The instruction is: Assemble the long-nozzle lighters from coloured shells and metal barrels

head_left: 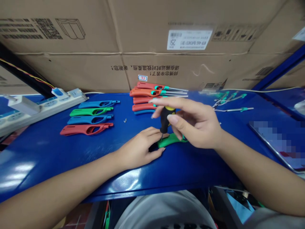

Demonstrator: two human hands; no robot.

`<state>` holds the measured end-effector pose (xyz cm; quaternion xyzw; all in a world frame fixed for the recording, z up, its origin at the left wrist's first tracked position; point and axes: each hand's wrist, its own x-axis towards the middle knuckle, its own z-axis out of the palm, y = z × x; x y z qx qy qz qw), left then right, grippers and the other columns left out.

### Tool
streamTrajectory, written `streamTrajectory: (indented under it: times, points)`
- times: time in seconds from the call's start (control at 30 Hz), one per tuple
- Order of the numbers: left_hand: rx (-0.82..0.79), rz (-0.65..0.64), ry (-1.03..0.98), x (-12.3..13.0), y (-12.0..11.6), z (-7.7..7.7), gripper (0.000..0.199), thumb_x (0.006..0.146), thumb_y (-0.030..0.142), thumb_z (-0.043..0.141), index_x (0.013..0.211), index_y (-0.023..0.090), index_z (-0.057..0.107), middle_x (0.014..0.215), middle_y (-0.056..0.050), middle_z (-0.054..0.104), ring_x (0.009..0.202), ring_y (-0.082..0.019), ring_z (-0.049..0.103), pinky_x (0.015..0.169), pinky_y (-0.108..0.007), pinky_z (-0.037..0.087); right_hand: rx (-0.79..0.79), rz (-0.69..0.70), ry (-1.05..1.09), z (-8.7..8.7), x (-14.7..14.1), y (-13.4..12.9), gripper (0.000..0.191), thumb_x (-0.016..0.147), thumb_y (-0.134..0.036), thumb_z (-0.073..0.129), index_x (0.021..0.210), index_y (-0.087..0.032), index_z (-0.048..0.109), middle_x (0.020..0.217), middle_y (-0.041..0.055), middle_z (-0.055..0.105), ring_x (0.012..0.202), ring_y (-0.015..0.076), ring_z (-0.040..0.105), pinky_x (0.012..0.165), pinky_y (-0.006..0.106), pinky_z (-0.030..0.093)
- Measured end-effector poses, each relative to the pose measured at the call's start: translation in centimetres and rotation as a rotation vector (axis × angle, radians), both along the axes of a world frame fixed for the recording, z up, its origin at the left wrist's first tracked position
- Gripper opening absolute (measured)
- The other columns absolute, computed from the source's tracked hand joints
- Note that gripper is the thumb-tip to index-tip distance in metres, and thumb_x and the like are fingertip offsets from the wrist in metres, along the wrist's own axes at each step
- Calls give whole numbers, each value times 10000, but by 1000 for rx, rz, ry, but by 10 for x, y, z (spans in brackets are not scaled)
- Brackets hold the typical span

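My right hand (195, 122) is closed around the black and yellow handle of a screwdriver (165, 120), held nearly upright. Its thin shaft points down at the near left end of a green lighter body (172, 140) lying on the blue table; I cannot make out a screw at the tip. My left hand (145, 144) grips that end of the green lighter body between thumb and fingers, steadying it against the tabletop. Part of the lighter body's right end is hidden beneath my right hand.
Several lighter shells (87, 128) in blue, green and red lie at left, near small screws (125, 120). Red lighters with metal tubes (152, 92) are stacked behind my hands. A power strip (51, 106), teal-ended parts (234, 98) and a phone (274, 143) flank them. Cardboard (95, 68) stands behind.
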<state>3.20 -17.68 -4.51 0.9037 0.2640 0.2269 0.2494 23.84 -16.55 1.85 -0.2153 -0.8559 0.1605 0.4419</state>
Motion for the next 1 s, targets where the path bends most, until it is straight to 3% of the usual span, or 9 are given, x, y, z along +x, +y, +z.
streamTrajectory:
  times: [0.13,0.2,0.3,0.4,0.57,0.7,0.77,0.9,1.0]
  points:
    - [11,-15,-5,0,0,-1,313,972,229,598,1275,155,621,1251,-112,664,1181,-234,599,1060,-388,488,276,-103,48,-3,2,5,221,921,-279,714,1132,-215,693,1009,33,767,852,173,713,748,305,606]
    - [26,-13,-13,0,0,-2,289,971,227,600,1249,150,630,1237,-107,671,1166,-225,603,1051,-371,488,330,-99,26,-5,3,6,249,964,-289,648,1202,-215,667,1065,50,762,927,191,718,854,344,602]
    - [32,1,-22,0,1,-2,306,959,228,618,1254,144,619,1182,-98,688,1113,-218,614,1009,-354,505,97,-17,-41,-7,3,5,417,1057,-235,404,1466,-208,480,1332,90,671,1102,197,690,931,367,589]
    - [37,11,-21,-1,0,-2,285,949,221,628,1226,155,627,1158,-90,694,1097,-223,619,994,-360,511,-20,-19,-68,-9,2,4,443,1056,-281,436,1495,-228,447,1356,88,658,1017,179,713,822,320,617]
    - [58,22,-28,-1,-1,-1,239,942,220,632,1176,178,651,1169,-84,702,1100,-235,630,993,-390,517,340,-188,-31,-9,4,5,321,972,-364,630,1258,-218,636,1155,61,754,866,170,731,804,305,611]
    - [41,38,-24,0,0,0,304,937,234,636,1238,190,632,1130,-79,707,1064,-234,633,951,-395,533,52,-58,-38,-7,4,4,426,1060,-232,360,1470,-209,472,1276,78,706,984,171,730,818,316,615]
    - [40,40,-21,0,0,0,309,937,239,638,1240,181,632,1118,-82,707,1055,-234,631,952,-398,532,-34,-24,-28,-7,3,5,397,1055,-256,412,1439,-224,510,1268,71,708,979,171,728,780,302,616]
    - [45,30,-16,-1,0,0,291,942,233,633,1227,174,644,1165,-88,703,1102,-244,621,1006,-414,509,283,-210,26,-10,2,6,294,906,-351,721,1153,-198,677,1077,65,763,827,176,722,733,290,602]
    - [47,36,-20,-1,0,0,283,946,235,633,1224,180,645,1166,-83,703,1109,-241,623,1001,-399,513,360,-242,6,-10,0,4,274,977,-298,600,1211,-165,648,1092,99,755,955,215,720,834,336,596]
